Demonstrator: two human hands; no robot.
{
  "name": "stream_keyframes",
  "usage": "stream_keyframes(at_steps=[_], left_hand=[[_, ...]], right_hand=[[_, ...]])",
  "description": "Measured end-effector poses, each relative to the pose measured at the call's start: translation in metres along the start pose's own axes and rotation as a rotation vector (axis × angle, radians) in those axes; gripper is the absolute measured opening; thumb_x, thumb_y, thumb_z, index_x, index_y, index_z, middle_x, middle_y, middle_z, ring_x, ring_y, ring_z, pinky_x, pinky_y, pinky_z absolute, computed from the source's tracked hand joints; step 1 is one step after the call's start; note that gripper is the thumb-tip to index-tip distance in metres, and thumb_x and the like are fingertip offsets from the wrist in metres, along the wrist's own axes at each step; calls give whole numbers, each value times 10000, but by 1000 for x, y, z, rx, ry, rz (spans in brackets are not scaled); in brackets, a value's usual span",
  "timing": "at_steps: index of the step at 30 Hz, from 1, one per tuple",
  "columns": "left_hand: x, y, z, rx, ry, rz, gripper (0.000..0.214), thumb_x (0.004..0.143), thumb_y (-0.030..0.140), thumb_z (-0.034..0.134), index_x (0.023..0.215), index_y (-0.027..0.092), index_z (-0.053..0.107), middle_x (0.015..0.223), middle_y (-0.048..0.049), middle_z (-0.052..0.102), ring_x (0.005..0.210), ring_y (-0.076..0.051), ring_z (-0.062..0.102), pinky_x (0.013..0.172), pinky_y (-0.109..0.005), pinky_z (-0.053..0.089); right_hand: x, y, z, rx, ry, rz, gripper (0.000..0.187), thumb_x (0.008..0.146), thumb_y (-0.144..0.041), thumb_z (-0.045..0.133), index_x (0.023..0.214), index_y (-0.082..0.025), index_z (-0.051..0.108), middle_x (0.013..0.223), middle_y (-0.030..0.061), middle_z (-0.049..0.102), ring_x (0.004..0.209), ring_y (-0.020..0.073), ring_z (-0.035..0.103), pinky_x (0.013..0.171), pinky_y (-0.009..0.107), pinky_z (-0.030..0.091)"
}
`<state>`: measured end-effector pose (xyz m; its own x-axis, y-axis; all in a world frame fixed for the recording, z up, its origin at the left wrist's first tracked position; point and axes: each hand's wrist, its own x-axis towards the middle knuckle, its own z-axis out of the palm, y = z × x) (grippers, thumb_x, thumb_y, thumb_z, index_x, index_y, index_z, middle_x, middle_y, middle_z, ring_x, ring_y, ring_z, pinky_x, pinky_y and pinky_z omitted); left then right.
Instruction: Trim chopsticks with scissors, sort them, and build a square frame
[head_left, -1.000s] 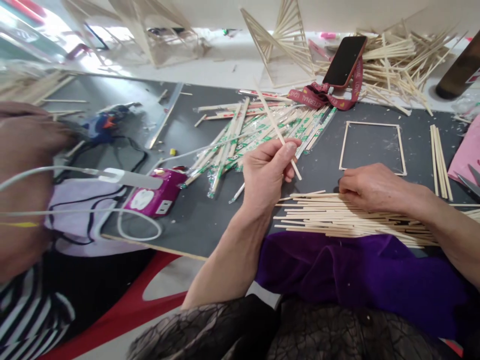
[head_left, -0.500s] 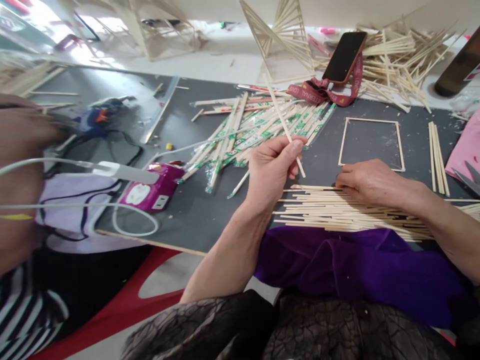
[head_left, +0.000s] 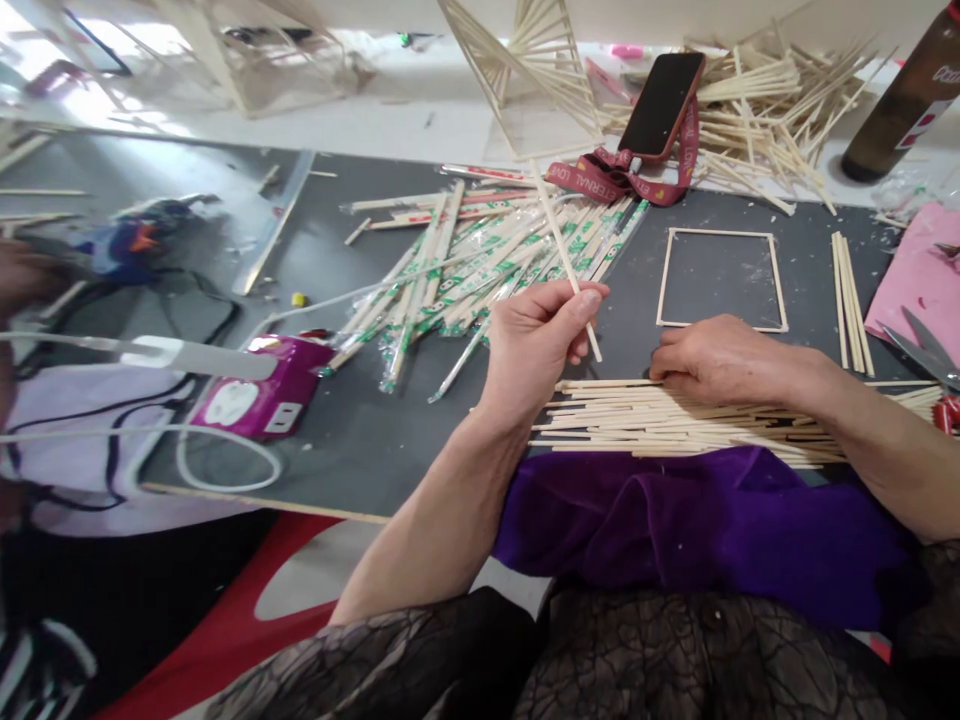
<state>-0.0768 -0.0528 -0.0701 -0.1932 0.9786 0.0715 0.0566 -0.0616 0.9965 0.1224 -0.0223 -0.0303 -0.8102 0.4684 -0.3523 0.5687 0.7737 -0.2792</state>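
Observation:
Between the thumb and fingers of my left hand (head_left: 544,325) is a thin wooden chopstick (head_left: 556,228), held slanting above the dark board. My right hand (head_left: 731,360) rests at the upper edge of a pile of bare chopsticks (head_left: 600,418); its fingers are curled and pressed together, and their tips hide what they hold, if anything. Just beyond that hand, a square frame of sticks (head_left: 722,232) lies flat. Several loose chopsticks (head_left: 853,300) lie right of the frame. Chopsticks in printed clear wrappers (head_left: 480,265) are heaped behind my left hand.
A phone (head_left: 662,105) with a red lanyard lies at the back, near a stick model (head_left: 517,60) and a brown bottle (head_left: 904,100). Scissors (head_left: 919,345) lie at right. A purple box (head_left: 262,390) with a white cable stands left, near a co-worker's hand (head_left: 26,280).
The view has shifted slightly rightward, showing more of the bottle and scissors. The co-worker's arm at left shows less. Both my hands keep nearly the same pose, with the chopstick still in the left.

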Motion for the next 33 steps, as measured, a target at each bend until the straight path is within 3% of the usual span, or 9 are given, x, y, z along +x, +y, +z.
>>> stream_keyframes(at_steps=[6,12,17,22,33], left_hand=[[-2,1,2,33,-18,9,187,781,371,753,798,185,753,556,31,586,381,-60,466,360,-199,361],[-1,1,2,17,-36,14,197,769,384,765,762,188,749,540,30,571,378,-58,449,361,-205,348],[-1,1,2,13,-25,5,173,766,356,753,791,185,767,550,32,564,394,-50,445,367,-184,358],[-2,2,3,-4,-29,-9,164,755,361,765,782,199,770,554,29,568,402,-53,451,369,-178,364],[-2,2,0,-17,4,-15,173,736,362,777,791,199,773,522,40,552,392,-52,438,362,-172,339]], right_hand=[[-12,5,-17,6,114,65,262,892,-186,483,948,-168,738,938,72,716,766,154,586,600,274,273],[-22,-5,-18,-43,-103,52,158,791,-234,584,790,-193,736,693,45,695,550,138,502,514,292,218],[-18,-16,-4,-149,-78,78,195,807,-177,535,811,-176,730,792,102,744,590,165,578,515,309,213],[-14,-16,-4,-160,-69,105,240,840,-164,501,881,-164,737,842,116,753,637,179,608,527,307,233],[-18,12,-19,19,-33,133,219,817,-182,532,854,-205,746,830,37,737,693,163,597,577,288,289]])
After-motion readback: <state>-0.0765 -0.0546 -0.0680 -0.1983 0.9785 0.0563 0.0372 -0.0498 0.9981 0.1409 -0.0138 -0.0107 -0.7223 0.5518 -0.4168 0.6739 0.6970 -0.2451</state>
